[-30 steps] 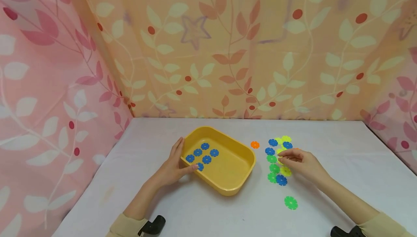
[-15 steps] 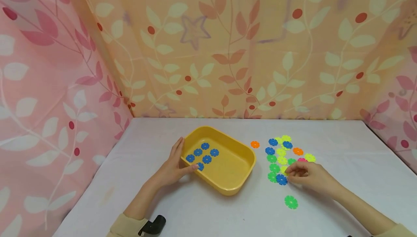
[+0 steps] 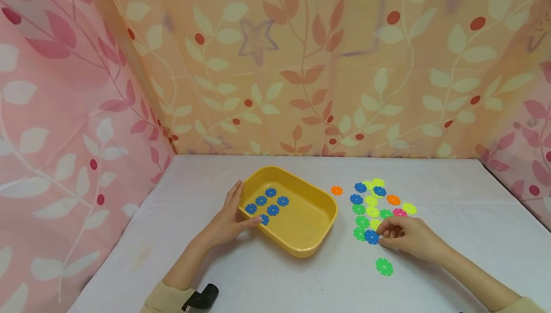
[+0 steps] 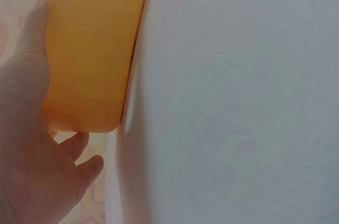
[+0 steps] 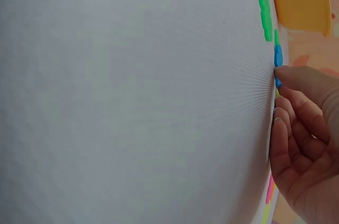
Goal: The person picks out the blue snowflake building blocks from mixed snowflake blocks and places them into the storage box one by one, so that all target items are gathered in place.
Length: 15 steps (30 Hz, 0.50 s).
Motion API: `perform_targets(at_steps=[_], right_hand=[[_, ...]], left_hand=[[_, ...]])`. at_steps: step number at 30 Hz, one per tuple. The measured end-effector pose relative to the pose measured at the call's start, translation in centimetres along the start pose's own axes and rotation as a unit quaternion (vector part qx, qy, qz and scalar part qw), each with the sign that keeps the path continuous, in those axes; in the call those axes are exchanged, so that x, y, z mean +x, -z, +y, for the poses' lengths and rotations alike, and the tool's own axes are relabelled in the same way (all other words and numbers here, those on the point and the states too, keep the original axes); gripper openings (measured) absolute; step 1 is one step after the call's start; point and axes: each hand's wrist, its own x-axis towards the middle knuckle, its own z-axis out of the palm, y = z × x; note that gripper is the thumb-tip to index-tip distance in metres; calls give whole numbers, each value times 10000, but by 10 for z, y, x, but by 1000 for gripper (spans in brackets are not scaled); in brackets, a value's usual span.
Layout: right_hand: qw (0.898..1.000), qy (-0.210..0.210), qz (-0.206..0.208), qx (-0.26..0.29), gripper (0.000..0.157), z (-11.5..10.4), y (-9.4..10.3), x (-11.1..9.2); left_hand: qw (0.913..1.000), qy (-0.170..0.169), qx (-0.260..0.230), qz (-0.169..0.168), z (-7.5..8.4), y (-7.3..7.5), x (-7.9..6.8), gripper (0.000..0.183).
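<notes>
The left hand (image 3: 228,221) grips the left end of a yellow tray (image 3: 303,236), thumb lapped over the rim, other fingers against the outer wall. The tray rests on a white surface (image 3: 331,284); six blue discs (image 3: 273,210) lie inside it, toward the gripped end.

The right hand (image 3: 411,237) pinches the right edge of a single blue disc (image 3: 371,237) between thumb and index finger, remaining fingers curled in toward the palm. This disc is to the right of the tray, well apart from it, at the near end of a loose disc cluster (image 3: 371,201). Whether it is raised at all cannot be told.

A lone orange disc (image 3: 336,190) lies between tray and cluster. A large green disc (image 3: 384,267) lies apart, nearer the person. Floral cloth (image 3: 301,64) stands behind.
</notes>
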Motion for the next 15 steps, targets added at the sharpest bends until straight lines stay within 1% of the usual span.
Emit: perform_targets(at_steps=[4,9,15], right_hand=[[10000,20,9,-18,19,0,0,0],[9996,245,112,-76,19,-1,-1,-1],[9985,335,286,-312,18,4,-2,-1]], left_hand=[[10000,-5,-8,2,1,0,0,114],[10000,-29,2,10,1,1,-1,114],[10000,-50,-8,5,1,1,-1,114]])
